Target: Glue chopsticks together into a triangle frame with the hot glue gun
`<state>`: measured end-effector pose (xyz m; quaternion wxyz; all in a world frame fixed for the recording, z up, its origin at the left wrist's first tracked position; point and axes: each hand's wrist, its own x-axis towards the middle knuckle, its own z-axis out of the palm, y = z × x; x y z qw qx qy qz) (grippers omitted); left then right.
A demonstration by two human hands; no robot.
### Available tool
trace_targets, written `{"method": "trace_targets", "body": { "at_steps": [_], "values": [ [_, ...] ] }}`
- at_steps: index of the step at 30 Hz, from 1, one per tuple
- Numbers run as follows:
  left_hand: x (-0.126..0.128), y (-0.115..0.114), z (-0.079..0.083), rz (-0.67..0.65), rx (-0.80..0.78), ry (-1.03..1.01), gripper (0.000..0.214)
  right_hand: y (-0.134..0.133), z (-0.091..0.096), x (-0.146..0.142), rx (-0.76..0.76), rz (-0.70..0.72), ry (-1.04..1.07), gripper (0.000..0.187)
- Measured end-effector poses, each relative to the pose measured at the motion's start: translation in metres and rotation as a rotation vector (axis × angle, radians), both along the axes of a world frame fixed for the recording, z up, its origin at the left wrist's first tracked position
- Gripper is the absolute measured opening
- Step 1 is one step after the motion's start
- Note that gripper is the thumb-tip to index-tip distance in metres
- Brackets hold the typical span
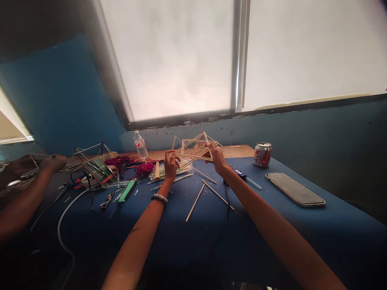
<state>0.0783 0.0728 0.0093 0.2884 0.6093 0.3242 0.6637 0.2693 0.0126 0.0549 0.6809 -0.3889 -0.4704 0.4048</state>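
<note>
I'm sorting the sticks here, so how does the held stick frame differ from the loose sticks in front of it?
The stick frame is many sticks joined at angles; the loose sticks are single straight pieces. The left hand and right hand hold the frame, while the loose sticks lie on the blue table. Both look thin and pale.

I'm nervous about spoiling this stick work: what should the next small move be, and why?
Probably let the left hand support the stick frame while the right hand lets go and picks up a loose stick: both hands are on the frame, and that stick lies on the blue table, seemingly within easy reach.
</note>
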Motion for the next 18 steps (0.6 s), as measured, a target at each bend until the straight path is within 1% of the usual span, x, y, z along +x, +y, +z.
{"method": "trace_targets", "body": {
  "at_steps": [6,10,14,18],
  "values": [
    [-0.0001,-0.0003,0.0007,0.026,0.034,0.0,0.017,0.0047,-0.0016,-0.0002,0.0,-0.031,-0.044,0.025],
    [-0.0005,-0.0001,0.0005,0.038,0.028,-0.003,0.015,0.0033,-0.0015,-0.0004,0.044,-0.053,-0.049,0.023],
    [-0.0012,-0.0011,0.0009,0.07,-0.001,0.049,0.019,0.0001,-0.0006,-0.0028,0.181,-0.089,-0.142,0.022],
    [-0.0015,0.0011,0.0007,0.115,-0.038,0.053,0.022,-0.0001,-0.0036,-0.0075,0.309,-0.083,-0.252,0.03]
  ]
}}
